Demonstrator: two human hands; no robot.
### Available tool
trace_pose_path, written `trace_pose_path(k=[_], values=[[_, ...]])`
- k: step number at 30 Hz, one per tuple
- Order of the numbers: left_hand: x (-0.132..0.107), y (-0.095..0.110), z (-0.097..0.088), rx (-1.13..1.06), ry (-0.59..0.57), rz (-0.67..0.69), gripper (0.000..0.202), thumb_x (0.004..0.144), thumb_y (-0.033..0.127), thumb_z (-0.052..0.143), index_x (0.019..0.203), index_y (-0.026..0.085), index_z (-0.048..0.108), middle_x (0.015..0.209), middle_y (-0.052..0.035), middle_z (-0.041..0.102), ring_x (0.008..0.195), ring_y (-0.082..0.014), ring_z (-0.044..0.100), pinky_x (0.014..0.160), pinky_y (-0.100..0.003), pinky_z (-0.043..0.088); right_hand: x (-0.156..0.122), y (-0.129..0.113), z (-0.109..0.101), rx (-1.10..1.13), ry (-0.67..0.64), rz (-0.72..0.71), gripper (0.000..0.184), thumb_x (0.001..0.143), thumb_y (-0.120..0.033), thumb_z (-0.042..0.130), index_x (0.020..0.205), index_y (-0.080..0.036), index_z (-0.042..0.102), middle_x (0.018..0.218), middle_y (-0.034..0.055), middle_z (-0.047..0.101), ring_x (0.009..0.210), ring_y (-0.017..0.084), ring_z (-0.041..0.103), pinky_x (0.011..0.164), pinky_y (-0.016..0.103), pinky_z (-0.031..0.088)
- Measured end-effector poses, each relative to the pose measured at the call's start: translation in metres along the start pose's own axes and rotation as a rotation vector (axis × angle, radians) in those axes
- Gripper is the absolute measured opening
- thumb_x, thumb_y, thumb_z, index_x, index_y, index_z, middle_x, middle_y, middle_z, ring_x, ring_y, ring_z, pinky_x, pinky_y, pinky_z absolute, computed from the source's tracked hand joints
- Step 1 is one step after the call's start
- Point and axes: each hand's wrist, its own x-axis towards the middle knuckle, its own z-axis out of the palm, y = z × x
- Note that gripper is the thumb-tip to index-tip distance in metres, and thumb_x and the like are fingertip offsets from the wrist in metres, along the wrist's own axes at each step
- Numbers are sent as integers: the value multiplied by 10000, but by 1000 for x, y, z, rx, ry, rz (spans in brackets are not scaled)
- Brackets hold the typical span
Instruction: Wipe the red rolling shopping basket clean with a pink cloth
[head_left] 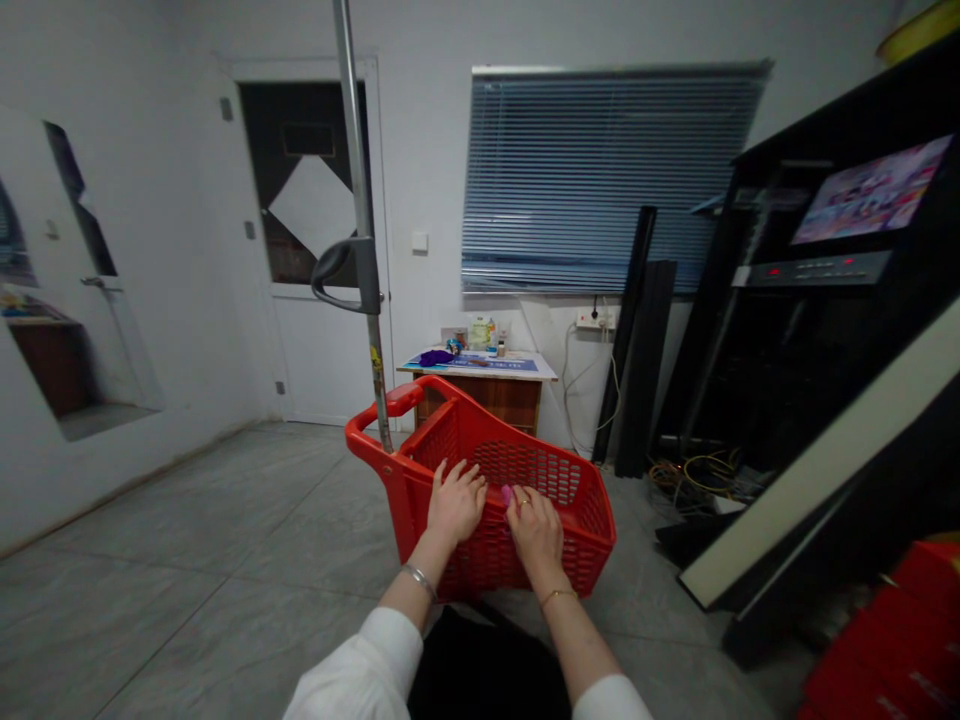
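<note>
A red plastic shopping basket [559, 480] with a tall metal pull handle [364, 260] stands on the tiled floor in front of me. My left hand [455, 500] rests on the basket's near rim, fingers curled over the edge. My right hand [534, 525] lies beside it on the same rim and pinches a small pink thing [506, 494] between thumb and fingers. I cannot make out what the pink thing is. The bottom of the basket is hidden behind the near wall.
A small wooden table [480, 385] with bottles and papers stands by the far wall under a blind-covered window [600, 180]. A white door [315, 250] is at the back left. Black shelving with a screen [847, 330], cables and red boxes [892, 640] crowd the right.
</note>
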Motion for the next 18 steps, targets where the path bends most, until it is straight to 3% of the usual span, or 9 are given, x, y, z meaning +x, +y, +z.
trace_pose_path(k=[4, 6, 9, 14, 16, 18], values=[[0, 1, 2, -17, 2, -6, 348, 980, 323, 398, 1087, 320, 729, 1279, 0, 674, 1303, -242, 516, 1179, -555, 217, -13, 56, -13, -45, 27, 76, 365, 1003, -356, 407, 1053, -169, 716, 1007, 95, 706, 838, 159, 586, 806, 275, 404], [1, 4, 5, -30, 4, -19, 351, 980, 320, 395, 1095, 325, 727, 1278, -2, 674, 1308, -243, 511, 1181, -566, 206, -15, 68, -15, -86, 53, 154, 392, 1000, -388, 400, 1029, -165, 721, 992, 100, 705, 819, 168, 581, 794, 286, 405], [1, 8, 8, -42, 12, -29, 346, 976, 316, 401, 1105, 321, 722, 1286, -7, 670, 1317, -244, 503, 1180, -576, 199, -10, 48, -10, -132, 73, 219, 398, 995, -393, 409, 966, -158, 728, 935, 104, 703, 793, 180, 574, 771, 300, 398], [0, 7, 4, -29, 8, -14, 357, 977, 302, 390, 1097, 306, 726, 1290, -11, 668, 1320, -244, 500, 1180, -567, 211, 4, -16, 1, -36, 21, 88, 319, 995, -326, 429, 1013, -186, 715, 955, 88, 702, 841, 181, 581, 774, 288, 391], [-1, 5, 3, -26, 3, -5, 356, 977, 299, 391, 1098, 307, 725, 1287, -6, 669, 1317, -240, 504, 1182, -555, 218, 4, -17, 1, -6, 8, 53, 310, 996, -319, 430, 1029, -191, 711, 956, 80, 703, 839, 173, 581, 782, 281, 392], [-1, 2, 2, -26, 0, 2, 351, 979, 308, 395, 1104, 311, 723, 1291, 1, 667, 1313, -235, 509, 1183, -544, 224, 0, 2, -4, 15, -7, 25, 316, 997, -323, 425, 1036, -196, 711, 953, 69, 705, 825, 162, 582, 793, 274, 392]])
